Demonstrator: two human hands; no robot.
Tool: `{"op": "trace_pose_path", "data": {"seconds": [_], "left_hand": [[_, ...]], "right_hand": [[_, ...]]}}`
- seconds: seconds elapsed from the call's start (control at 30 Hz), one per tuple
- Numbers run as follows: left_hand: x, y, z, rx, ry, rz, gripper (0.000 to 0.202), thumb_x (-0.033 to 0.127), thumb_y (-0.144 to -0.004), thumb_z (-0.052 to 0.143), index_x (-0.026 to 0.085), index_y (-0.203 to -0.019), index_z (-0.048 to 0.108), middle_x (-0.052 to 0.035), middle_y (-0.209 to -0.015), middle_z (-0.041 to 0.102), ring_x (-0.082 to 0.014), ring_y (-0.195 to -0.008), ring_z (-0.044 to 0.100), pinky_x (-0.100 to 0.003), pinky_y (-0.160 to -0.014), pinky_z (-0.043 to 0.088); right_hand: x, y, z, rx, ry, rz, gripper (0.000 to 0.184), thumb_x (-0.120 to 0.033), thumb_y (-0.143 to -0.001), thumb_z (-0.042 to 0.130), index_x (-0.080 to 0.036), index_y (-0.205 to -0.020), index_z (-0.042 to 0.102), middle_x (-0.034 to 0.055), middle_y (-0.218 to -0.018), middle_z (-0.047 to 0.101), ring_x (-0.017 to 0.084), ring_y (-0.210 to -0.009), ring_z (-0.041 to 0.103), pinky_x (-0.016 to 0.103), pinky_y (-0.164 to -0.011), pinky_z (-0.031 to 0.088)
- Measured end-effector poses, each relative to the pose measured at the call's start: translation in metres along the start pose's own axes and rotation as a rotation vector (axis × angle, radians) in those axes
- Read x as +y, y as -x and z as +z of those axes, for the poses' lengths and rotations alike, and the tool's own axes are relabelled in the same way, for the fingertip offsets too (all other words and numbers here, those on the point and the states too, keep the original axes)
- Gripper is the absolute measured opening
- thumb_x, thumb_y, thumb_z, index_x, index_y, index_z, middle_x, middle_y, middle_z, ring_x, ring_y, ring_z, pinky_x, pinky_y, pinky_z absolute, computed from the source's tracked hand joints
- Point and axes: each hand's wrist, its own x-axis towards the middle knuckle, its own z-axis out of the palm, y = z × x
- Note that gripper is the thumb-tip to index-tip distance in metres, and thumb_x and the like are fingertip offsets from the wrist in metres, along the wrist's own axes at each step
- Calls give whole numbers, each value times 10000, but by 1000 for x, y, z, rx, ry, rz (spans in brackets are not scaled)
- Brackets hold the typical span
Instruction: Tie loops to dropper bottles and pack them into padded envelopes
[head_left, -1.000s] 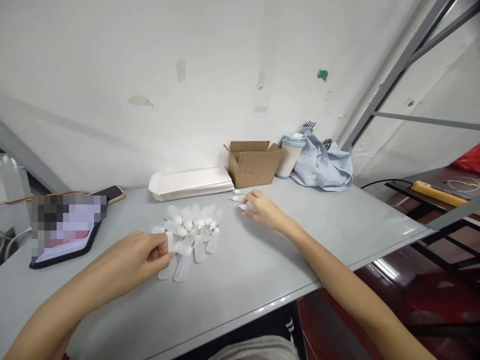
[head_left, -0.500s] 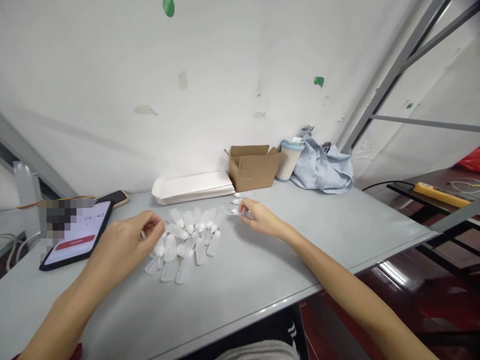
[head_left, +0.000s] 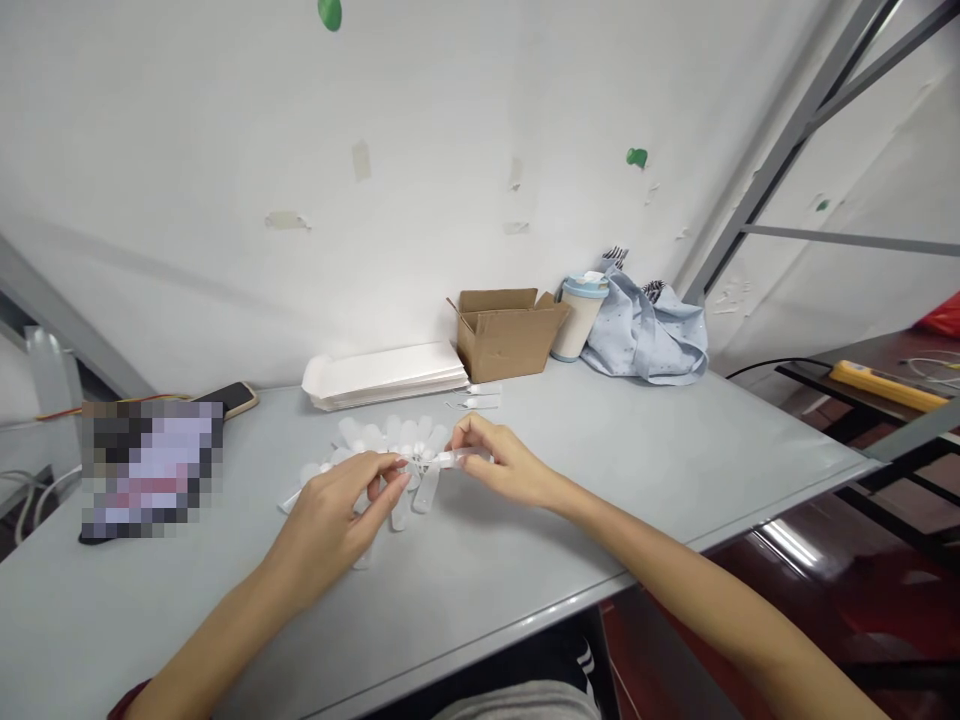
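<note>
A heap of small translucent white plastic pieces (head_left: pixel 390 440) lies fanned out on the grey table (head_left: pixel 525 540). My right hand (head_left: pixel 502 465) pinches one slim clear plastic piece (head_left: pixel 461 457) just above the heap's right side. My left hand (head_left: pixel 341 510) hovers over the heap's front, fingers curled, its fingertips meeting the near end of that same piece. Two more slim pieces (head_left: pixel 476 402) lie further back near the box.
A stack of flat white paper sleeves (head_left: pixel 386 373), an open cardboard box (head_left: pixel 506 330), a lidded cup (head_left: pixel 579 316) and a blue cloth (head_left: pixel 649 330) stand along the wall. A blurred phone screen (head_left: pixel 150 465) lies left. The table edge drops off at right.
My right hand lifted a slim piece from beside the box and brought it toward me. My left hand moved right over the heap and met it.
</note>
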Motion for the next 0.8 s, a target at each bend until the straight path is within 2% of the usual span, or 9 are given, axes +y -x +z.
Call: {"op": "trace_pose_path", "data": {"seconds": [0.17, 0.33, 0.5, 0.6, 0.7, 0.8], "left_hand": [[1, 1, 2, 51, -47, 39, 297, 401, -894, 425, 193, -994, 613, 12, -658, 609, -142, -545, 528, -253, -568, 432], [-2, 3, 5, 30, -83, 113, 256, 352, -920, 394, 198, -921, 599, 16, -659, 601, -123, -505, 508, -239, -536, 404], [-5, 3, 8, 38, -93, 131, 256, 344, -928, 400, 180, -999, 583, 5, -698, 624, -128, -539, 551, -237, -551, 407], [-5, 3, 8, 24, -109, 160, 254, 320, -939, 381, 178, -953, 591, -11, -733, 635, -137, -590, 578, -241, -571, 407], [-3, 4, 7, 14, -112, 194, 242, 296, -940, 387, 173, -923, 594, -8, -722, 623, -130, -580, 566, -238, -568, 402], [-1, 5, 7, 19, -100, 203, 219, 294, -932, 421, 160, -981, 587, -7, -732, 618, -118, -568, 552, -228, -563, 404]], "right_hand": [[1, -1, 1, -22, -105, 5, 86, -135, -760, 458, -195, -820, 445, -7, -756, 604, 139, -719, 553, 255, -641, 366], [1, 0, 1, -23, -149, 37, 118, -116, -733, 448, -200, -814, 434, -23, -689, 598, 133, -672, 559, 250, -625, 373], [0, 1, 1, -32, -141, 55, 134, -107, -723, 446, -202, -816, 428, -27, -675, 591, 129, -650, 560, 240, -599, 364], [0, 1, 1, -37, -150, 51, 141, -102, -719, 443, -202, -817, 425, -22, -689, 590, 132, -661, 560, 249, -618, 378], [1, 1, 2, -38, -164, 51, 152, -95, -714, 440, -202, -820, 425, -21, -700, 590, 130, -669, 562, 251, -628, 387], [1, 1, 2, -36, -155, 45, 150, -97, -717, 445, -203, -821, 426, -25, -696, 589, 125, -658, 553, 248, -618, 382]]}}
